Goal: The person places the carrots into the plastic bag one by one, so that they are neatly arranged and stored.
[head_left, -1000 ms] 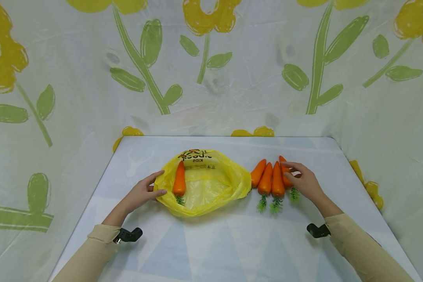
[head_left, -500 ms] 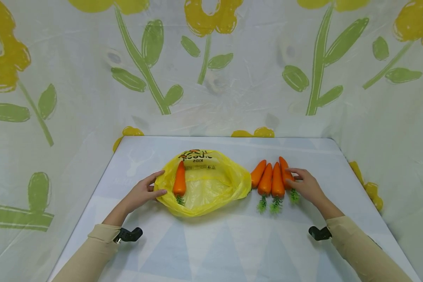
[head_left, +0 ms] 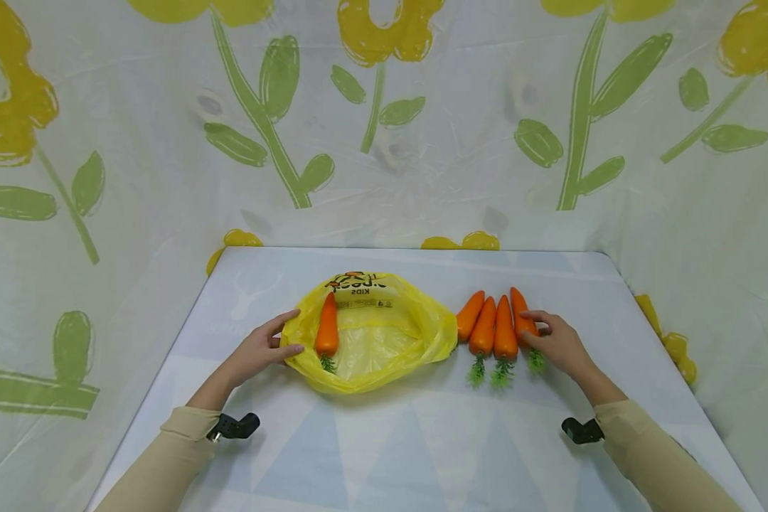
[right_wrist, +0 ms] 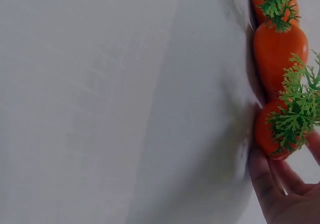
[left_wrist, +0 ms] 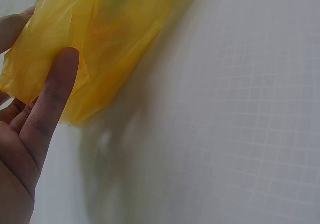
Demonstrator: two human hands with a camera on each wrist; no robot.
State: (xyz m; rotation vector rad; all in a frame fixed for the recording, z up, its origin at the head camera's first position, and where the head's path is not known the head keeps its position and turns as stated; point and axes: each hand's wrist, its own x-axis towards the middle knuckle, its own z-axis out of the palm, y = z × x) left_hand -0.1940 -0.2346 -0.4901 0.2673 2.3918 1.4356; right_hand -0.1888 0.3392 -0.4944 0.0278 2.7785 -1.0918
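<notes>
Our right hand (head_left: 560,346) is pinching the rightmost toy carrot (head_left: 523,322) on the desk (head_left: 486,441); our left hand (head_left: 256,352) is gripping the yellow plastic bag (head_left: 384,347). Ideally, we are squeezing that carrot gently, sparing its leafy tuft (head_left: 537,362).

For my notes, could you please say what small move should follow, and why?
Perhaps lift the rightmost glossy orange tapered carrot: the right hand grips its thick end, and the left hand holds the gaping translucent yellow plastic bag, where one similar carrot lies.

A curtained-off booth (head_left: 461,178); white yellow-flowered sheeting (head_left: 160,142) walls three sides of a pale rectangular table (head_left: 448,448) with blue triangles.
</notes>
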